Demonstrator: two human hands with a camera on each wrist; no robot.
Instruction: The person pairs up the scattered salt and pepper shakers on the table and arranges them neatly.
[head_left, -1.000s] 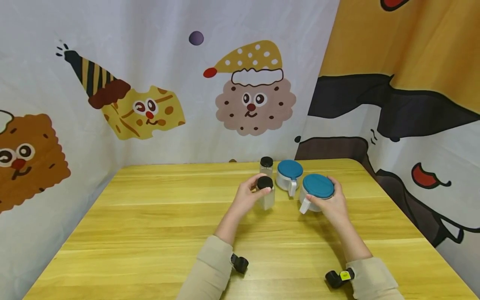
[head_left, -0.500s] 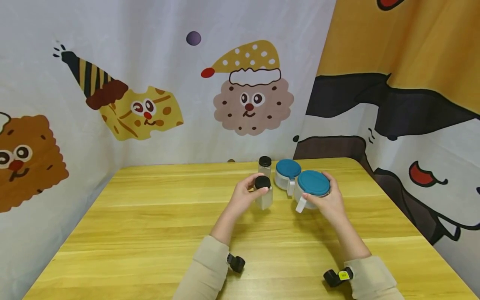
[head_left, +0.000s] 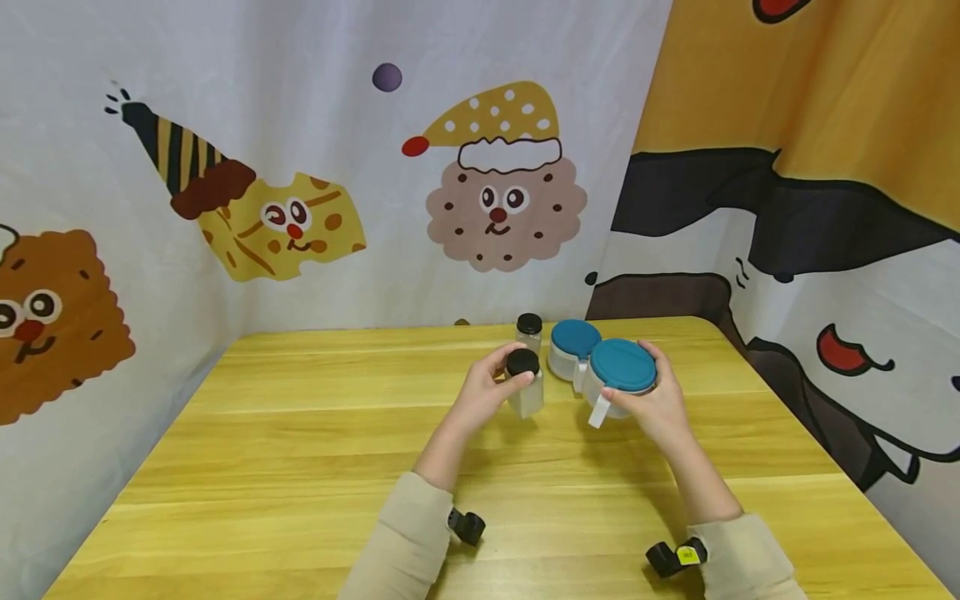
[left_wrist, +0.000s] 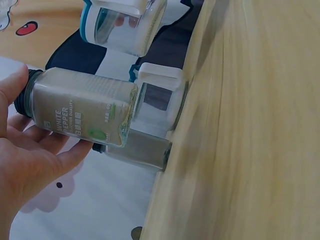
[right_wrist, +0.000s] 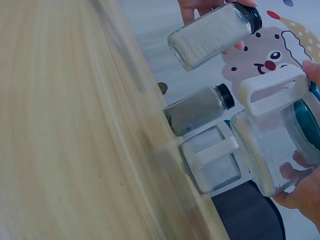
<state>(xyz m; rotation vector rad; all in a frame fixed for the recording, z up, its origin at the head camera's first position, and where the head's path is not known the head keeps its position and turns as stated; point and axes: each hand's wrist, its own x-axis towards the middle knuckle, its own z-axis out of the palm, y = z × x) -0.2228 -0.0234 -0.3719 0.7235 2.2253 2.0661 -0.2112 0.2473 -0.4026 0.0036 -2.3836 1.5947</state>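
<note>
1. Hanging across the left of the head view: a pale curtain (head_left: 315, 67) printed with an orange biscuit (head_left: 63, 329) and, nearer the middle, a yellow cheese (head_left: 288, 229). Below, spreading over the lower frame: a wooden table (head_left: 270, 467).
2. At bottom centre-left: a beige left sleeve (head_left: 408, 521), with a small black device (head_left: 468, 527) at the wrist.
3. Just right of centre: the left hand (head_left: 480, 390), curled round the top of a white pepper bottle (head_left: 528, 400) — grasping near the black cap with thumb and fingers. Raised clear of the table at middle left in the left wrist view, and marked WHITE PEPPER.
4. Slightly right and higher: a second bottle (head_left: 529, 337), also black-capped, standing upright near the back edge and partly hidden by the held one.
5. Farther right, also near the back edge: a rear canister (head_left: 575, 337), blue-lidded and white-handled, standing on the table.
6. Next to the right and lower: a front canister (head_left: 622, 367), blue lid on, gripped by the right hand (head_left: 663, 408) — thumb beside the white handle, fingers round the body. Lifted off the table in the right wrist view; impossible to tell whether touching the rear canister.
7. At lower right: a beige right sleeve (head_left: 746, 554) and a yellow-labelled black device (head_left: 675, 557).
</note>
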